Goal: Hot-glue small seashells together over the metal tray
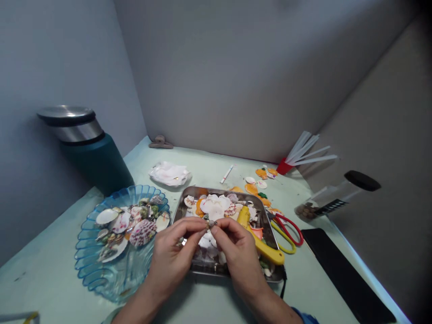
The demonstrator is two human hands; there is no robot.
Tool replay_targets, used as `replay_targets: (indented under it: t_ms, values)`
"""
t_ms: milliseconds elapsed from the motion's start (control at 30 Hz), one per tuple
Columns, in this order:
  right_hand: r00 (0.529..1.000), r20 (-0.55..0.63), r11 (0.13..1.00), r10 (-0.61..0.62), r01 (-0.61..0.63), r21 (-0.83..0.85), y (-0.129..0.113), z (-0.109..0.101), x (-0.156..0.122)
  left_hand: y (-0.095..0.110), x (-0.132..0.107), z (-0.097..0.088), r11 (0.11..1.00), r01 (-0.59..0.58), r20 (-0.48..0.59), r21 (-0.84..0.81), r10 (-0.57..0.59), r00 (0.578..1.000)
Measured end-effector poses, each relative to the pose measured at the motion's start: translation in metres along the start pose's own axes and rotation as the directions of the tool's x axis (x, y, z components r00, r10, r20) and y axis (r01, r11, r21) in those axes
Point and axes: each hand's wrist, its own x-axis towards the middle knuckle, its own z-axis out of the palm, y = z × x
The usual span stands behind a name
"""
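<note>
My left hand and my right hand meet over the metal tray, thumbs and forefingers pinched together. Between the fingertips is a small greyish shell, its details too small to make out. Under my hands the tray holds white scallop shells and other mixed shells. A yellow-handled tool, probably a glue gun, lies across the tray's right side, beside my right hand. Left of my left hand stands a blue scalloped dish with several shells, among them a purplish ribbed shell.
Scissors with red and yellow handles lie right of the tray, near a black strip and a lidded jar. Behind are orange shells, a red cup of glue sticks and a white packet. A teal bottle stands left.
</note>
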Motion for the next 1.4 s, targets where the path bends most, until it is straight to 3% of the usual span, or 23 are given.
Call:
replay_targets:
  t_ms: [267, 433, 667, 900, 1167, 1400]
  values:
    - [1.0, -0.013, 1.0, 0.004, -0.004, 0.026, -0.001, 0.0, 0.0, 0.003, 0.001, 0.0, 0.999, -0.032, -0.016, 0.013, 0.032, 0.999]
    - [1.0, 0.008, 0.999, 0.002, -0.003, 0.044, 0.002, -0.002, 0.0, 0.006, 0.0, -0.002, 0.998, 0.057, -0.042, 0.025, -0.056, 0.998]
    - [0.99, 0.095, 0.959, 0.105, -0.126, 0.254, 0.008, -0.001, 0.001, 0.0, -0.002, 0.001, 0.997, 0.075, 0.007, -0.021, -0.075, 0.997]
    - [0.978, 0.146, 0.915, 0.15, -0.193, 0.355, 0.013, 0.001, -0.002, 0.002, 0.0, 0.005, 0.973, 0.227, 0.009, -0.052, -0.227, 0.974]
    - [0.99, 0.102, 0.989, 0.095, -0.106, 0.104, 0.009, -0.004, 0.001, 0.003, 0.003, 0.003, 0.912, 0.361, 0.047, -0.197, -0.359, 0.932]
    - [0.998, 0.015, 0.996, -0.068, 0.069, -0.056, 0.004, -0.01, 0.004, 0.005, 0.007, 0.0, 0.83, 0.453, 0.12, -0.326, -0.439, 0.891]
